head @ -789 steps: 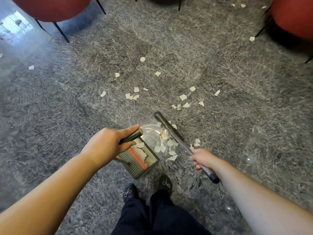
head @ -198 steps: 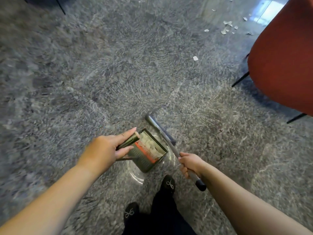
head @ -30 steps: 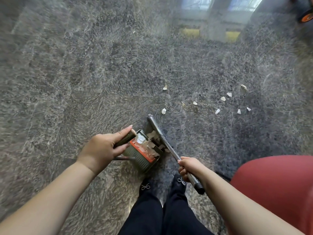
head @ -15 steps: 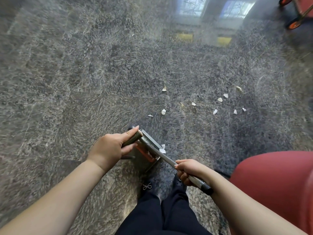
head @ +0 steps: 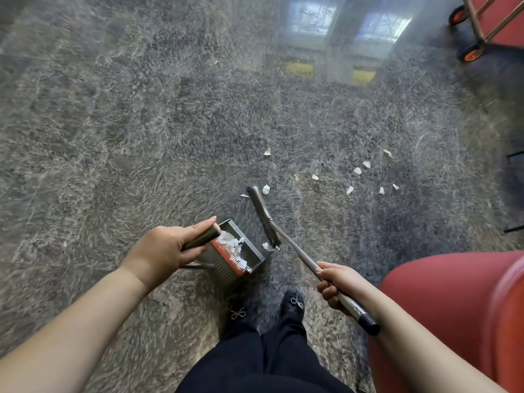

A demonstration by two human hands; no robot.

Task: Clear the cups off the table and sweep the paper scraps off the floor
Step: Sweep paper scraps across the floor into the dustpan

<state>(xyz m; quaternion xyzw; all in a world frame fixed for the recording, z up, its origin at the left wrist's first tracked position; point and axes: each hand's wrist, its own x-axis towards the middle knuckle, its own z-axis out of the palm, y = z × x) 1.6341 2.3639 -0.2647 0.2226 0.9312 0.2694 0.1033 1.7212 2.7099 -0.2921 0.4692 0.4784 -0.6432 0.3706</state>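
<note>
My left hand (head: 167, 249) grips the top of the handle of a grey dustpan (head: 231, 256), which holds white paper scraps and stands on the grey stone floor in front of my feet. My right hand (head: 336, 283) grips the metal shaft of a broom (head: 295, 255). The broom's head (head: 262, 214) lies on the floor just right of the pan, reaching forward. Several paper scraps (head: 357, 171) lie scattered ahead and to the right of the broom head, and one scrap (head: 266, 189) sits right by its tip. No cups or table are in view.
A red chair (head: 453, 313) stands close at my right. A cart with orange wheels (head: 472, 53) is at the far top right. My black shoes (head: 295, 302) are just behind the dustpan. The polished floor reflects windows at the top.
The broom head has swung out of the dustpan and forward onto the floor towards the scraps. My right hand has shifted right. The dustpan has stayed roughly in place.
</note>
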